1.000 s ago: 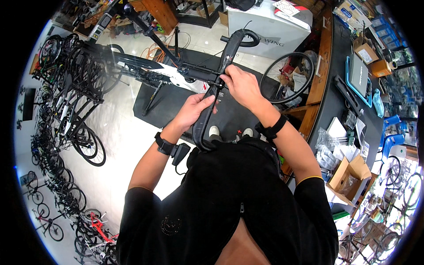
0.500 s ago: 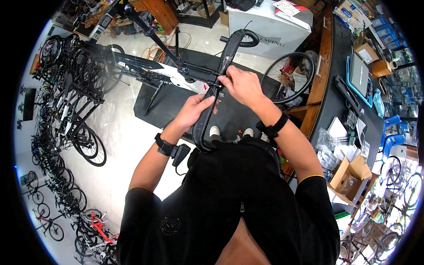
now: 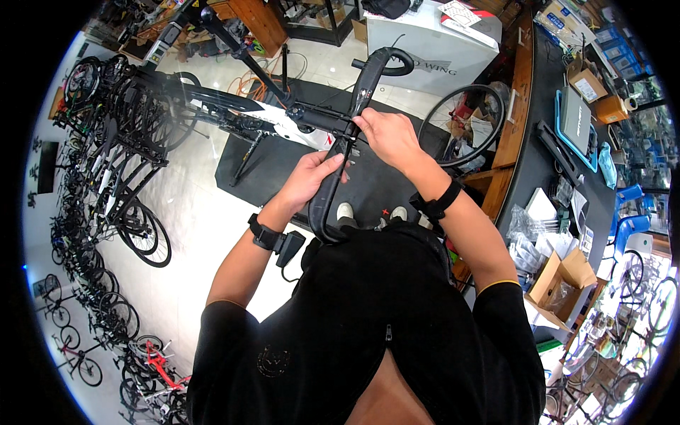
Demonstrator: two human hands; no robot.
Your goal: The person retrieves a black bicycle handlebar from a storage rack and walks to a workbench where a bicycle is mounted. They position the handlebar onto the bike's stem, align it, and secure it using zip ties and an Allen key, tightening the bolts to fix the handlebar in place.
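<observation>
I have my left hand point(image 3: 319, 173) closed round the near half of a black drop handlebar point(image 3: 326, 212), thumb along its top. My right hand point(image 3: 382, 134) is pinched at the bar's middle, beside the black stem point(image 3: 319, 117); what its fingertips hold is hidden. The handlebar sits crosswise to a black and white road bike frame point(image 3: 283, 127), which hangs on a work stand point(image 3: 234, 46). A thin cable runs along the bar near my fingers.
A dark mat point(image 3: 241, 166) lies under the bike. Many bikes point(image 3: 131, 219) line the left side. A loose wheel point(image 3: 496, 124) leans by a wooden-fronted bench point(image 3: 528, 177) at right, with an open carton point(image 3: 567, 276) and packaging. A grey box point(image 3: 425, 42) stands beyond the handlebar.
My right hand and its thumb have shifted very slightly at the middle of the bar. My left hand and the bike look the same.
</observation>
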